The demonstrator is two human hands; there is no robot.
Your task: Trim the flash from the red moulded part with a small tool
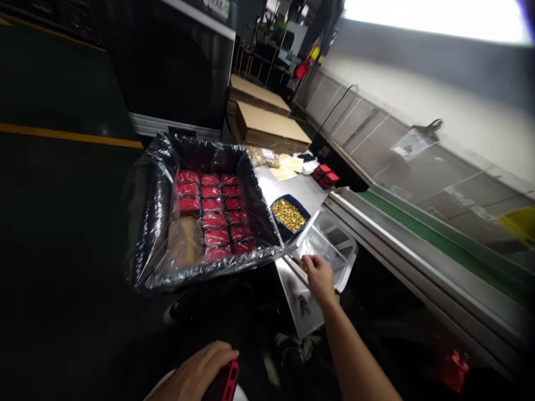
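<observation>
My left hand [203, 370], low in the view, has its fingers wrapped over a red-and-black block-like part [231, 381] with slots along its red edge. Most of that part is hidden by the hand and the frame's bottom edge. My right hand [321, 277] hangs over the near left rim of a white divided tray [349, 267], fingers curled and pinched together. Whether anything small is between them I cannot make out. Clear plastic bags [320, 245] lie in the tray. Just behind it, small gold-coloured metal pieces [288, 214] fill a dark blue bin.
On the left, a black crate [146, 239] lined with clear plastic holds rows of red-and-black parts [215, 220] and a brown cardboard piece [185, 240]. A green conveyor belt [418, 239] runs along the right. Flat cardboard [271, 122] is stacked behind.
</observation>
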